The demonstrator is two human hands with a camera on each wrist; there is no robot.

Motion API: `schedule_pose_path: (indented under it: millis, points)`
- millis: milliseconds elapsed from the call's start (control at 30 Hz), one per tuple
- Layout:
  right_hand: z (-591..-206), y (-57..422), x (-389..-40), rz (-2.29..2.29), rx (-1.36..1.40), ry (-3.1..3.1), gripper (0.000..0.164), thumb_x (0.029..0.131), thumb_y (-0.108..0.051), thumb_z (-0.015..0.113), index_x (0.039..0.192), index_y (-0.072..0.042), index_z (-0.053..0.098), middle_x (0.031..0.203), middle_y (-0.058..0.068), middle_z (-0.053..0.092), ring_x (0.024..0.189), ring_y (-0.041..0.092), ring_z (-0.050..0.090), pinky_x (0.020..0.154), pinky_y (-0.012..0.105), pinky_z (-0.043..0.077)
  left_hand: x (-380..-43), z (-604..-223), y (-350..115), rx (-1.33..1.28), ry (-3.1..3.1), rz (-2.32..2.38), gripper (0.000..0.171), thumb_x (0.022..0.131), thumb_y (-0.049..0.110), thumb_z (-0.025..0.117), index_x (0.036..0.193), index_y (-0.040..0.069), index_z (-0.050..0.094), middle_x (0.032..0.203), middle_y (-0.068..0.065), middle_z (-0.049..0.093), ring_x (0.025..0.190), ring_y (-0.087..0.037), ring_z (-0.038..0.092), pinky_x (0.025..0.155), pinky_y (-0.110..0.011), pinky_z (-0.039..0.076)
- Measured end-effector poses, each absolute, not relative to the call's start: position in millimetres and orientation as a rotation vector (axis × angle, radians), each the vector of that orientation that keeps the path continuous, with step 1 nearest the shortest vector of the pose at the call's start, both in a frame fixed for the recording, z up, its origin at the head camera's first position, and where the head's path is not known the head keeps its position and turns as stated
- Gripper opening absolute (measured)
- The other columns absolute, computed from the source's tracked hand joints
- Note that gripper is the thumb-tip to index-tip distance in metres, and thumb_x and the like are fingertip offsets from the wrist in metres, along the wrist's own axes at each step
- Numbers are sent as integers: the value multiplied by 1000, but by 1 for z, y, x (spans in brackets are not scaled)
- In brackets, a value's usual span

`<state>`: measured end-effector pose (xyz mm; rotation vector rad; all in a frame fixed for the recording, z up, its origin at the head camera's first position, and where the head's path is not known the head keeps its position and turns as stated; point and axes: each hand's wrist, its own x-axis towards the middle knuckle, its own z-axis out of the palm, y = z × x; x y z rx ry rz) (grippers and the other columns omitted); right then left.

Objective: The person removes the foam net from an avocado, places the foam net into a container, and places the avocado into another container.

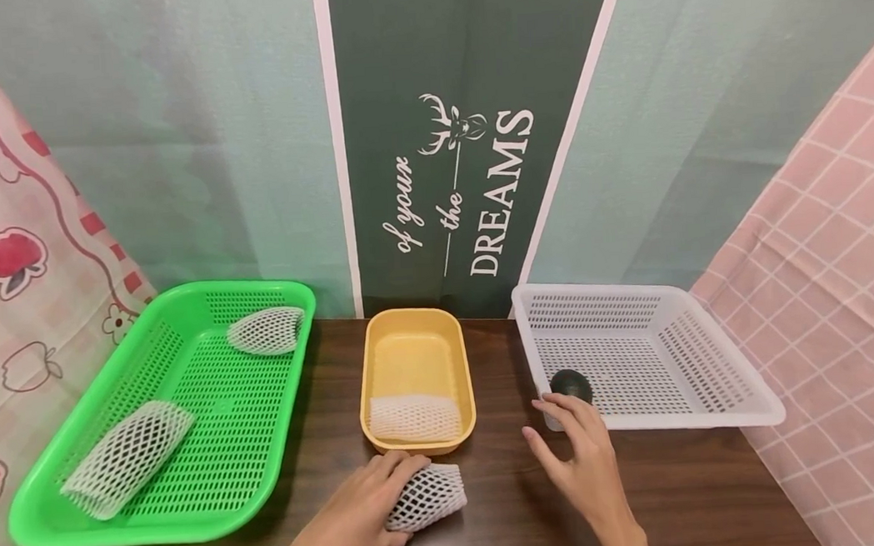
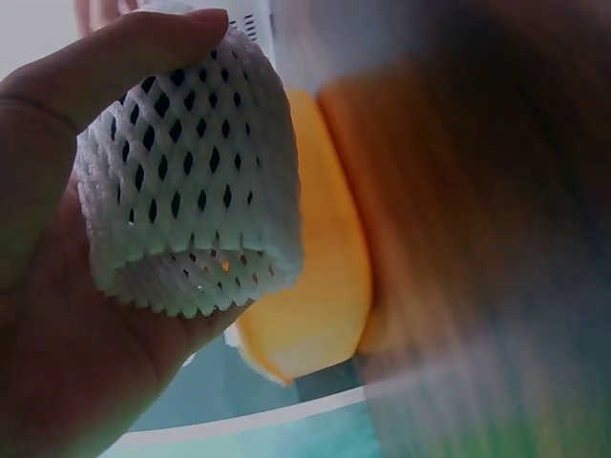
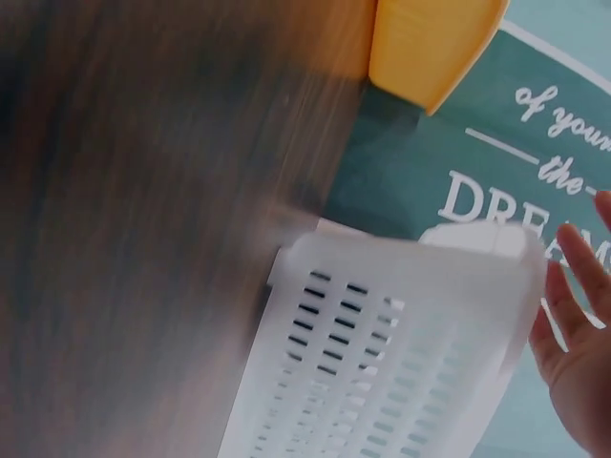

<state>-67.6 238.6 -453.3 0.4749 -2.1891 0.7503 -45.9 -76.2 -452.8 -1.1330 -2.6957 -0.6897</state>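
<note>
My left hand [image 1: 361, 511] grips a white foam net sleeve [image 1: 428, 497] just above the table, in front of the yellow tray. In the left wrist view, the thumb lies over the foam net sleeve [image 2: 196, 162] and its open end faces the camera; dark shows through the mesh, and I cannot tell whether anything is inside. My right hand [image 1: 587, 464] is at the near left corner of the white basket [image 1: 716, 417], fingers extended and thumb apart. Just beyond its fingertips a dark green, round fruit [image 1: 571, 384] lies in that corner, partly hidden by the fingers.
The yellow tray [image 1: 414, 341] stands in the middle with another foam net [image 1: 414, 418] in it. At left is a green basket [image 1: 215, 453] holding two foam nets, one near [image 1: 129, 459] and one far [image 1: 266, 331]. Curtains hang behind and at both sides of the brown table [image 1: 508, 519].
</note>
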Motion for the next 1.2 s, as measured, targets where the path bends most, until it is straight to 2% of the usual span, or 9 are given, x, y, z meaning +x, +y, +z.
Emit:
schedule_pose_path:
  millis: [133, 300, 500, 667, 767, 867, 1033, 1200]
  points:
    - [-452, 231, -65, 777, 557, -2135, 37, 95, -42, 64, 107, -8, 74, 110, 11, 70, 103, 29, 60, 105, 17, 33, -45, -460, -74, -1158, -2727, -727, 81, 68, 24, 85, 140, 18, 48, 124, 6, 54, 112, -11, 54, 92, -40, 51]
    - [-456, 222, -62, 769, 604, -2126, 35, 96, -41, 62, 106, -10, 74, 105, 6, 71, 98, 26, 63, 105, 17, 36, -46, -469, -71, -1185, -2727, -759, 80, 71, 25, 84, 141, 18, 47, 124, 6, 54, 111, -10, 54, 94, -36, 51]
    - [-463, 215, -59, 756, 652, -2131, 30, 96, -38, 63, 105, -11, 74, 101, 0, 72, 93, 20, 64, 95, 26, 42, -46, -473, -69, -1187, -2751, -792, 82, 73, 26, 84, 144, 17, 45, 129, 4, 55, 115, -13, 55, 95, -38, 52]
    - [-468, 212, -53, 741, 654, -2259, 22, 88, -28, 74, 106, -16, 73, 101, -5, 71, 92, 15, 65, 90, 26, 43, -47, -470, -71, -1176, -2778, -829, 89, 73, 32, 86, 149, 17, 40, 140, 3, 53, 125, -19, 54, 101, -45, 48]
    - [-471, 210, -50, 741, 650, -2361, 26, 82, -21, 80, 107, -18, 73, 101, -8, 71, 91, 13, 65, 92, 25, 42, -47, -470, -73, -1167, -2756, -845, 91, 73, 38, 85, 148, 14, 41, 141, 3, 54, 126, -19, 54, 102, -46, 48]
    - [-471, 209, -48, 718, 646, -2411, 31, 76, -17, 84, 105, -18, 73, 100, -12, 71, 92, 10, 66, 91, 26, 43, -48, -469, -76, -1149, -2746, -838, 85, 75, 46, 81, 145, 14, 46, 136, 4, 57, 123, -18, 56, 100, -45, 49]
    - [-473, 209, -46, 681, 642, -2531, 31, 75, -22, 85, 104, -18, 74, 100, -16, 71, 96, 4, 67, 86, 34, 52, -48, -466, -82, -1126, -2816, -884, 76, 82, 54, 72, 144, 18, 48, 129, 7, 62, 113, -16, 61, 92, -43, 52]
    - [-474, 206, -44, 700, 645, -2623, 32, 77, -26, 84, 107, -21, 74, 101, -16, 71, 99, 3, 66, 86, 36, 53, -51, -465, -88, -1145, -2834, -951, 76, 81, 52, 73, 144, 19, 48, 125, 3, 67, 105, -12, 65, 86, -36, 54]
